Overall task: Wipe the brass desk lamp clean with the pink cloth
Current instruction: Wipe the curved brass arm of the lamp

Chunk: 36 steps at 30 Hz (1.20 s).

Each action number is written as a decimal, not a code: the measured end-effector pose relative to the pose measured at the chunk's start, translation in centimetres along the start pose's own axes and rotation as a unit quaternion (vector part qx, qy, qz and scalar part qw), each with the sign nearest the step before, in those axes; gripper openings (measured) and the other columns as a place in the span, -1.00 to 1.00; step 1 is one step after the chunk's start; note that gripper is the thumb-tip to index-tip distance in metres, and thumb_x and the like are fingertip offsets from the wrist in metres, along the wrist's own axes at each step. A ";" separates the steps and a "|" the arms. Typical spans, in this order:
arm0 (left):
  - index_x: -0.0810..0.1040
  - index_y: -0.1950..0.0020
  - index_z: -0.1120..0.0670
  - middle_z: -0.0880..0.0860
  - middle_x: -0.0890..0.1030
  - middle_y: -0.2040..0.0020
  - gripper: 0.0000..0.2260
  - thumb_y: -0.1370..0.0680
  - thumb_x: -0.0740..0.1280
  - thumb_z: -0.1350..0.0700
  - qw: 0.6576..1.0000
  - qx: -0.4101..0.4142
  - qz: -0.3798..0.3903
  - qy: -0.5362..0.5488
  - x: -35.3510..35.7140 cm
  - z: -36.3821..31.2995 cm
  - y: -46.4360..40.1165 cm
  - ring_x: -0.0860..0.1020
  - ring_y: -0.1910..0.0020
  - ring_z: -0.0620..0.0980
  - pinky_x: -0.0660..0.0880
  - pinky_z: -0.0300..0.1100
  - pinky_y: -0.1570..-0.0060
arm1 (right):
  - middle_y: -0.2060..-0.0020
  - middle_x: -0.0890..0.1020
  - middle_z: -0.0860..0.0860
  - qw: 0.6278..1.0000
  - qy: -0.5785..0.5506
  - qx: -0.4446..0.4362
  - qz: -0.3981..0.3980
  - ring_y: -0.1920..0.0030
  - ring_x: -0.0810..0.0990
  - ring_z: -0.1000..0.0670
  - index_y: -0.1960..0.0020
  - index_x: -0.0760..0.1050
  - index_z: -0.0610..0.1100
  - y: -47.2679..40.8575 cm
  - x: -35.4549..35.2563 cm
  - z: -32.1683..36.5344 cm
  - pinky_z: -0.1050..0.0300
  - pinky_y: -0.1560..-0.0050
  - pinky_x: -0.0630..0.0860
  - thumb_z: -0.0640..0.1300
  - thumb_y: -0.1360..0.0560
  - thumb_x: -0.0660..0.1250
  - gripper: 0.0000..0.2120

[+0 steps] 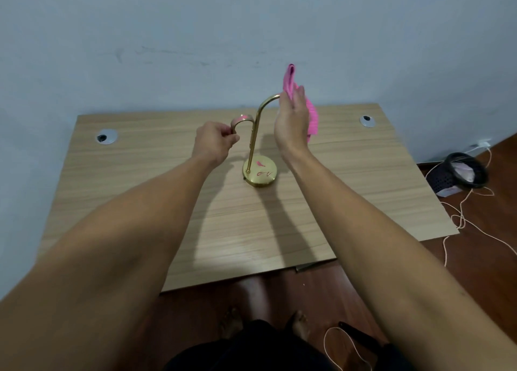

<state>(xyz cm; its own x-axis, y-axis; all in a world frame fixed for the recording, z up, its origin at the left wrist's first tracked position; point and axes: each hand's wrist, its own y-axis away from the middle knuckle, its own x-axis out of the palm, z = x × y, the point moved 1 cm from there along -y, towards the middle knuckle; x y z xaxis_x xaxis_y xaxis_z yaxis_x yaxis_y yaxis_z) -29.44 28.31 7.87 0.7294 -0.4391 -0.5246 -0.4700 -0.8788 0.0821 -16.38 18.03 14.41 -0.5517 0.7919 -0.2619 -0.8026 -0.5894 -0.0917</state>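
The brass desk lamp [260,172] stands upright near the middle of the wooden desk [363,180], with a round base carrying a pink bird mark and two curved arms. My left hand [214,142] is closed around the end of the shorter, lower arm on the left. My right hand [292,119] holds the pink cloth [291,81] pressed against the end of the taller arm on the right. The cloth sticks up above my fingers and hangs down behind my palm, hiding the tip of that arm.
Two round cable grommets [106,137] [367,120] sit at the desk's back corners. The desk backs onto a pale blue wall. On the floor at the right lie a black basket [461,173] and a loose cord [461,216]. My feet [232,320] show below the desk's front edge.
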 end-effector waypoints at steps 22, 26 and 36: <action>0.59 0.26 0.12 0.12 0.53 0.35 -0.78 -0.59 0.35 0.13 0.994 0.070 0.033 -0.083 -0.2 -0.2 0.4 0.45 0.33 0.07 0.45 -0.11 0.22 | -0.62 0.20 -0.16 0.948 0.260 -0.184 -0.030 -0.63 0.10 -0.18 -0.63 0.16 -0.19 1.3 -0.4 -2.2 -0.08 -0.64 0.04 -0.18 -0.69 0.08 -0.49; 0.65 0.18 0.17 0.20 0.65 0.27 -0.80 -0.60 0.35 0.14 0.992 0.079 0.035 -0.090 -0.3 -0.4 0.4 0.52 0.29 0.07 0.48 -0.12 0.18 | -0.64 0.12 -0.15 0.917 0.285 -0.279 0.008 -0.65 0.04 -0.17 -0.63 0.18 -0.18 3.4 0.9 -4.4 0.05 -0.46 0.33 -0.25 -0.65 0.16 -0.44; 0.66 0.15 0.20 0.17 0.59 0.33 -0.82 -0.59 0.36 0.16 0.991 0.089 0.042 -0.096 -0.4 -0.3 0.2 0.49 0.32 0.09 0.47 -0.11 0.20 | -0.12 0.69 -0.01 0.977 -0.115 0.177 -0.019 -0.14 0.66 -0.12 -0.10 0.64 0.10 2.7 0.4 -5.6 -0.28 -0.20 0.61 0.08 -0.48 0.29 -0.74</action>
<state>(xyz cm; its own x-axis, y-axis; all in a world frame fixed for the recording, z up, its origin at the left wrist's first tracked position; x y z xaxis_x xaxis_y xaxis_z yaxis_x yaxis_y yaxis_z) -29.65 28.25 8.32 0.5845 -0.4508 -0.6747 -0.6175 -0.7865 -0.0094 -17.52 15.83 8.65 -0.5234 0.8513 -0.0377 -0.8293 -0.4987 0.2522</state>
